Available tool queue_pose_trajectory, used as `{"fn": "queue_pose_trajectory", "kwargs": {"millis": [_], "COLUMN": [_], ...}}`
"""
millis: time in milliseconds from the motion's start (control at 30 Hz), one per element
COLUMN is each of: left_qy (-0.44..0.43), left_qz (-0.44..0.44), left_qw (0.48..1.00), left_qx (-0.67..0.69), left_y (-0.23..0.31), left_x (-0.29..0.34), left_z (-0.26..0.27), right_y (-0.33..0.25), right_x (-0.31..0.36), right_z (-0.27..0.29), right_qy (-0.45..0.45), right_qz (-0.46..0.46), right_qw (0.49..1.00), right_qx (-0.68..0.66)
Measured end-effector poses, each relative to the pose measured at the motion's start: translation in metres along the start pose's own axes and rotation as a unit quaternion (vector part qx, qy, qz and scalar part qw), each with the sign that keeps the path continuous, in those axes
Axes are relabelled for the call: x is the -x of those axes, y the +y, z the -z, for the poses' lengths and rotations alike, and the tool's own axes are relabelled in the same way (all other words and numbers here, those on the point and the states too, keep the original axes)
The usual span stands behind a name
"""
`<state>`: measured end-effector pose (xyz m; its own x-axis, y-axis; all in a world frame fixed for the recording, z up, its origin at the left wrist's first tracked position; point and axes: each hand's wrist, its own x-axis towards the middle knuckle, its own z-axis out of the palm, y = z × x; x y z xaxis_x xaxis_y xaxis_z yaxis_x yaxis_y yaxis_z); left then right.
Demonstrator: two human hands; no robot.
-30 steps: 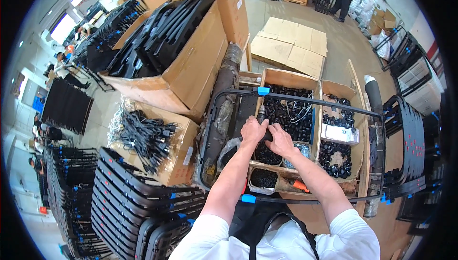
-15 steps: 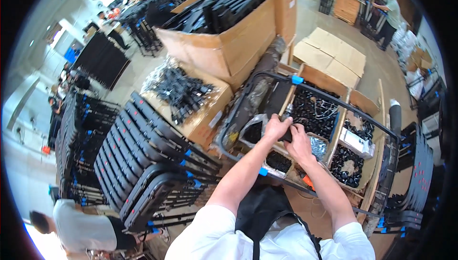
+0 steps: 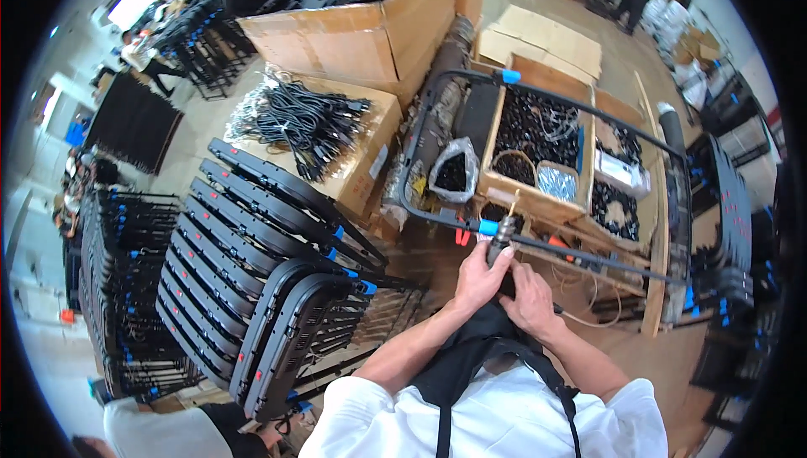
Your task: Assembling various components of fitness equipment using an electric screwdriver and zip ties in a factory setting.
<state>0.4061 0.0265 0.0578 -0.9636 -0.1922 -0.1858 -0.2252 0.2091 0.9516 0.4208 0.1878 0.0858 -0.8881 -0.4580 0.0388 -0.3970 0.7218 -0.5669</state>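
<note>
A dark power drill (image 3: 506,229) with a metal chuck and a thin bit is held in front of my body, its bit pointing away from me. My left hand (image 3: 481,278) is closed round its body. My right hand (image 3: 531,298) is also closed on the drill, lower and to the right; my fingers hide much of its handle. Just beyond my hands runs the near bar of a black tube frame (image 3: 588,255) with blue clips (image 3: 488,228). The chuck overlaps this bar in view; whether they touch I cannot tell.
Beyond the bar stand a wooden bin (image 3: 538,199) of small black parts and a plastic bag (image 3: 455,174). At left are stacked black panels (image 3: 197,269) and a carton (image 3: 370,134) bearing black cables (image 3: 307,126). Another person (image 3: 172,429) is at lower left.
Both hands have come back toward my body with the drill, from over the parts bins to the near side of the frame bar. The view has shifted as well.
</note>
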Motion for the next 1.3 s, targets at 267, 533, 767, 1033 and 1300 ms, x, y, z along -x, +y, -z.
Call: {"fn": "queue_pose_trajectory", "kwargs": {"millis": [267,533,767,1033,1300], "left_qy": [-0.002,-0.012,-0.019,-0.009,0.003], "left_qz": [0.151,0.146,0.159,0.150,0.153], "left_qw": [0.988,0.989,0.986,0.987,0.988], "left_qx": [0.006,-0.013,-0.041,-0.056,-0.037], "left_y": [-0.125,-0.119,-0.118,-0.117,-0.116], "left_x": [0.059,0.039,0.034,0.034,0.035], "left_z": [0.041,0.040,0.040,0.040,0.036], "right_y": [-0.044,-0.034,-0.022,-0.012,-0.012], "right_x": [0.045,0.036,0.036,0.034,0.030], "right_z": [-0.092,-0.105,-0.113,-0.114,-0.102], "right_qy": [-0.145,-0.114,-0.136,-0.156,-0.168], "right_qz": [-0.072,-0.096,-0.083,-0.073,-0.062], "right_qw": [0.987,0.989,0.987,0.985,0.983], "right_qx": [0.018,0.006,0.003,-0.013,-0.032]}}
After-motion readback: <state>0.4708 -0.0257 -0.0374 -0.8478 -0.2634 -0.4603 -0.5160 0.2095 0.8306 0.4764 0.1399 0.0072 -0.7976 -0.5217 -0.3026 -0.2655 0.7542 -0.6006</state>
